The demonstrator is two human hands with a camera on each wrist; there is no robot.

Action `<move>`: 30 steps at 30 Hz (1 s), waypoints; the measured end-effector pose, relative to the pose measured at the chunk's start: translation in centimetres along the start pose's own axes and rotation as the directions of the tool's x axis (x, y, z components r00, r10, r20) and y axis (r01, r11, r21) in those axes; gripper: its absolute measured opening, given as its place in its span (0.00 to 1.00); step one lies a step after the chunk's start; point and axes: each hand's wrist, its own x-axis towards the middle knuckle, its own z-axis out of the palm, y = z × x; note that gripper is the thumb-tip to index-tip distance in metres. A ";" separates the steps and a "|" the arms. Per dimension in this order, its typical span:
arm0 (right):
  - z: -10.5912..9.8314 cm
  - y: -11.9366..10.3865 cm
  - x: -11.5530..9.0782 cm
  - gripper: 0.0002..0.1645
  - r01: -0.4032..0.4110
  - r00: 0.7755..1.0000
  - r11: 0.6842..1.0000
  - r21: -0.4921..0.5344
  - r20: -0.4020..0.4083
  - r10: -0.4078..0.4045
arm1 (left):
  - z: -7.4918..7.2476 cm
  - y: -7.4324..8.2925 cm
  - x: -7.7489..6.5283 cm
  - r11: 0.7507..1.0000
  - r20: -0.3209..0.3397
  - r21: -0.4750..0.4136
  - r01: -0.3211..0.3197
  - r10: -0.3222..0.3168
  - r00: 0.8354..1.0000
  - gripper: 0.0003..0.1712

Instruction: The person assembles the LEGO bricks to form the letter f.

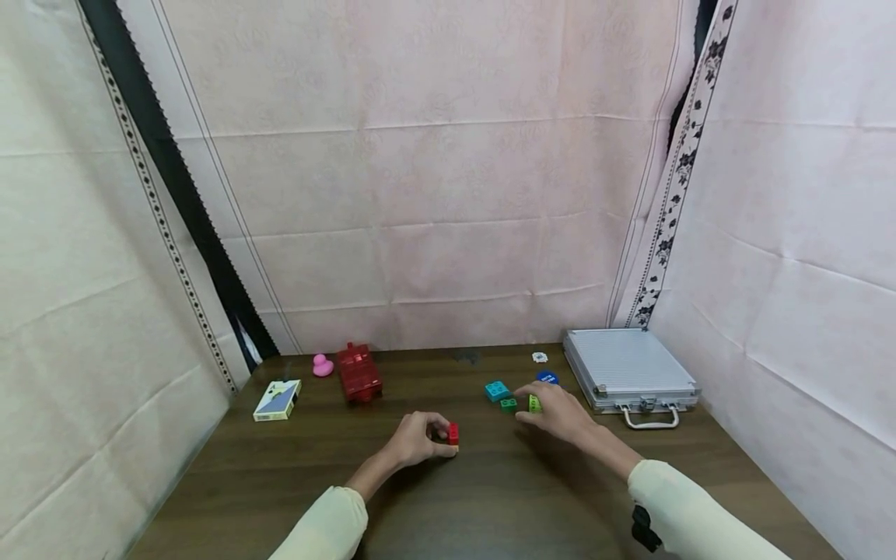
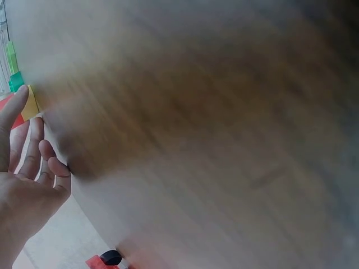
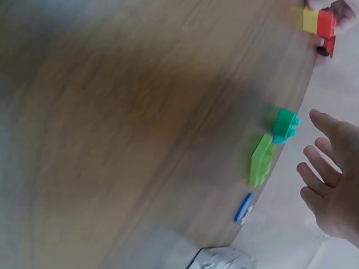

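Note:
In the head view my left hand (image 1: 414, 440) pinches a red toy brick (image 1: 453, 432) between thumb and fingers, close over the table. A yellow brick (image 3: 310, 20) sits against the red one, seen in both wrist views. My right hand (image 1: 556, 412) hovers to the right with its fingers spread and nothing in its grasp. Near its fingertips are a blue brick (image 1: 497, 390), a small green brick (image 1: 508, 405) and a lime green brick (image 1: 535, 404), which the hand partly covers. The right wrist view shows the loose fingers beside these bricks.
A silver case (image 1: 632, 369) lies at the right, near a blue disc (image 1: 548, 377) and a small white piece (image 1: 540, 357). At the back left are a red toy vehicle (image 1: 360, 375), a pink duck (image 1: 323, 365) and a small box (image 1: 277, 400). Pale cloth (image 1: 448, 194) hangs behind the table.

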 end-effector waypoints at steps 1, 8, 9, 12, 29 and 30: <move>0.0 0.3 -0.1 0.24 -0.005 1.000 1.000 -0.010 -0.006 0.005 | 0.0 0.0 0.0 1.000 0.000 -0.002 -0.001 0.001 1.000 0.19; 0.2 2.4 -0.8 0.25 -0.060 0.998 0.997 -0.043 -0.034 0.058 | 0.0 -0.1 -0.1 1.000 0.001 -0.013 -0.004 0.004 1.000 0.19; 0.2 2.7 -0.9 0.25 -0.066 0.997 0.997 -0.042 -0.039 0.065 | 0.1 -0.1 -0.1 1.000 0.002 -0.014 -0.004 0.004 1.000 0.19; 0.5 3.4 -1.2 0.27 -0.085 0.995 0.996 -0.033 -0.054 0.083 | 0.0 0.0 -0.1 1.000 0.006 -0.021 -0.002 0.002 1.000 0.20; 1.4 4.6 -0.8 0.26 -0.157 0.987 0.986 0.049 -0.018 0.158 | -0.6 0.3 -0.1 0.999 0.027 -0.038 -0.025 0.026 0.999 0.21; 1.4 4.6 -0.8 0.26 -0.158 0.987 0.985 0.061 -0.008 0.159 | -0.6 0.3 -0.1 0.999 0.026 -0.038 -0.033 0.034 0.999 0.21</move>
